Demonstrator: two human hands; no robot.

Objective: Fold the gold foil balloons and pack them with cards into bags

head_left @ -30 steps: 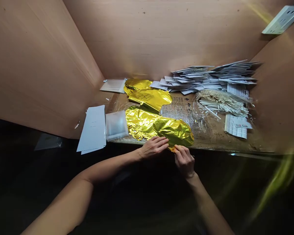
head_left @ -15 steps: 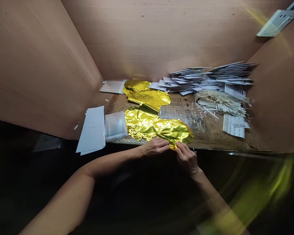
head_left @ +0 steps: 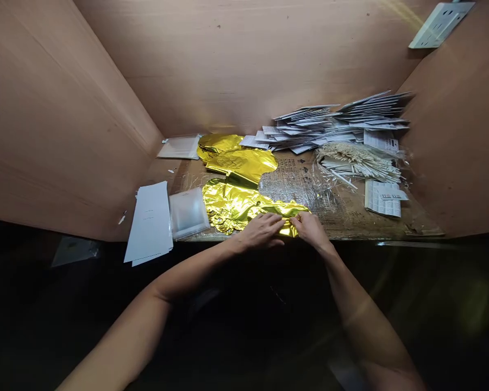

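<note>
Both of my hands are at the front edge of the table, on a flat gold foil balloon [head_left: 287,209]. My left hand [head_left: 263,231] is closed at the foil's near edge, its fingers bent over the top. Close beside it on the right, my right hand [head_left: 311,229] pinches the same foil between thumb and fingers. The foil between them is creased and partly covered by the fingers. Under and left of it spreads a pile of similar gold foil balloons [head_left: 224,203]. More gold foil pieces [head_left: 240,163] lie behind that pile.
White cards [head_left: 149,220] overhang the front edge at left, beside clear plastic sleeves [head_left: 188,213]. Another sleeve stack [head_left: 180,147] lies at the back left. Folded papers [head_left: 309,127], a bag of white sticks [head_left: 361,163] and a printed sheet [head_left: 381,203] lie right. A power strip [head_left: 440,24] hangs above.
My hands have moved up over the foil, and its rounded right end is now drawn in and bunched between them. The whole view has shifted slightly.
</note>
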